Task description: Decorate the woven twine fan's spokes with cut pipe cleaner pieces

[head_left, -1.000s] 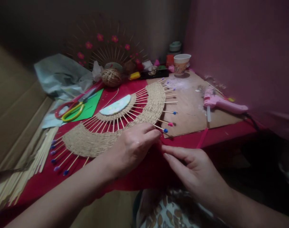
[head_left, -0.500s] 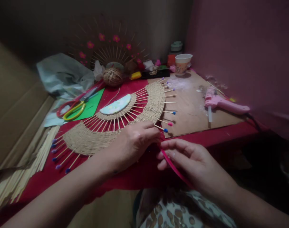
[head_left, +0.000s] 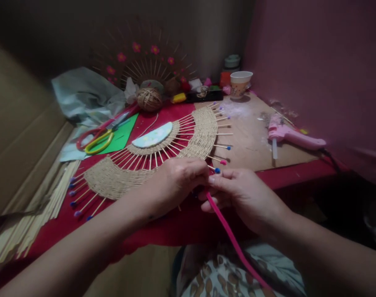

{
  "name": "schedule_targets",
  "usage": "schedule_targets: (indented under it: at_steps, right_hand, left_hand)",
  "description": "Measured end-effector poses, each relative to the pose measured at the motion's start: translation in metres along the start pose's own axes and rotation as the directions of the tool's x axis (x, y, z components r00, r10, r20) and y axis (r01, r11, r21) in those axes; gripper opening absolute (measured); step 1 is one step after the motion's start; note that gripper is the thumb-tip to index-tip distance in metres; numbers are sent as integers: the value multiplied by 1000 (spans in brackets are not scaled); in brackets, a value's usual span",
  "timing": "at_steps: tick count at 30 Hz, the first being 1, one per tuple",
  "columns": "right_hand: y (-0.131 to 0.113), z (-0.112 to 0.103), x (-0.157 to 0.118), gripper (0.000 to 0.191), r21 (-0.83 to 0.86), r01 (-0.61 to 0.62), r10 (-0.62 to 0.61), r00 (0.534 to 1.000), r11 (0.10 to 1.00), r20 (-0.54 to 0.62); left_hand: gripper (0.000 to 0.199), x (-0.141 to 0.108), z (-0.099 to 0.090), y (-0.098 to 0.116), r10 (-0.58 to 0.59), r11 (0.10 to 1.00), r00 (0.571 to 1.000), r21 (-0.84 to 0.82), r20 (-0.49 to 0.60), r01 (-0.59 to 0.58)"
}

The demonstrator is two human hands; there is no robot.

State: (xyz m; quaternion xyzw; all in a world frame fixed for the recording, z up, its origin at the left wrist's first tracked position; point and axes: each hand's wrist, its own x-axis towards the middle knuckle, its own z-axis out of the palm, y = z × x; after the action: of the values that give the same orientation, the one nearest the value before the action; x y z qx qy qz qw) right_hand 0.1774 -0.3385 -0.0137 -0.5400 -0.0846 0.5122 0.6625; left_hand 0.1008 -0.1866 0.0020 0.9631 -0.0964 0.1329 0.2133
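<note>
A half-round fan (head_left: 203, 134) of thin sticks woven with twine lies before me, with blue, purple and pink fuzzy tips on its outer sticks and a pale blue half-disc (head_left: 153, 135) at its centre. At the fan's near edge my left hand (head_left: 183, 175) is closed, its fingertips curled down and what they grip hidden. My right hand (head_left: 240, 192) meets it there, thumb and fingers pinching a bright pink pipe cleaner (head_left: 229, 231). The strand's upper end disappears between both hands; the rest hangs toward my lap.
A pink glue gun (head_left: 294, 136) rests on the cardboard sheet (head_left: 246, 152) at right, near a paper cup (head_left: 240, 84). Scissors (head_left: 98, 140) lie on green paper (head_left: 121, 138). A twine ball (head_left: 149, 99) sits behind the fan; loose sticks (head_left: 52, 198) line the left.
My right hand has shifted slightly upward, closer to my left hand. More of the pink pipe cleaner now shows, hanging below the right hand. The view has shifted a little.
</note>
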Motion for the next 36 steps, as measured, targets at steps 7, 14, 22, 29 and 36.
schedule_targets:
  at_steps: [7,14,22,29,36]
  right_hand:
    - [-6,-3,8,7,88,-106,106,994,990,9]
    - [-8,1,8,13,84,-218,220,975,972,-13]
    - [-2,-3,12,13,128,-166,164,986,978,26]
    - [-4,3,11,19,98,-119,125,990,988,-58]
    - [-8,8,8,22,8,-149,149,988,989,-28]
  left_hand:
    - [5,4,-4,-3,-55,996,998,-74,27,57]
    - [13,3,-11,-4,-93,982,986,-152,139,114]
    - [13,-18,-6,23,99,977,994,189,34,-104]
    - [25,-28,11,39,312,879,949,392,-44,-271]
    - [24,-16,-9,18,99,993,980,82,-174,-86]
